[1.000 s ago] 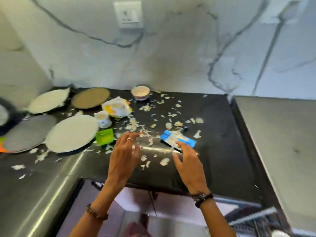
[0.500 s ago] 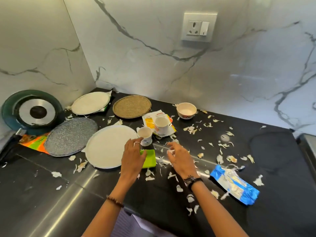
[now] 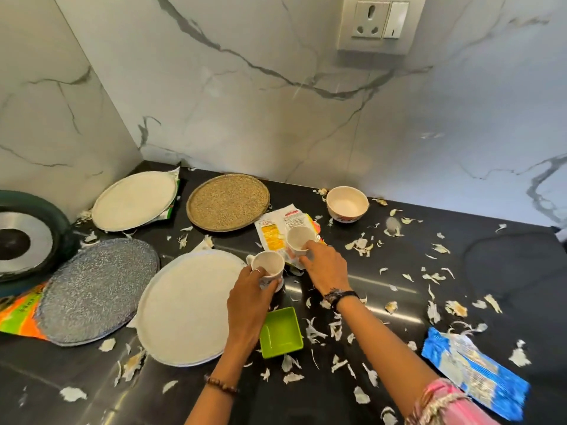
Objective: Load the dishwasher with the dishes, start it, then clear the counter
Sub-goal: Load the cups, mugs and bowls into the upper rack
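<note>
Now the left hand (image 3: 250, 288) is wrapped around one white cup (image 3: 267, 269), and the right hand (image 3: 322, 265) pinches a second cup (image 3: 299, 237) by its side. Both cups sit near the middle of the black surface (image 3: 506, 271). Lots is left to do. Four plates, like the big white plate (image 3: 184, 305), the bowl (image 3: 346, 207) by the back edge and the green dish (image 3: 280, 331) all wait. Paper scraps (image 3: 334, 326) and wrappers lie everywhere. No dishwasher shows.
</note>
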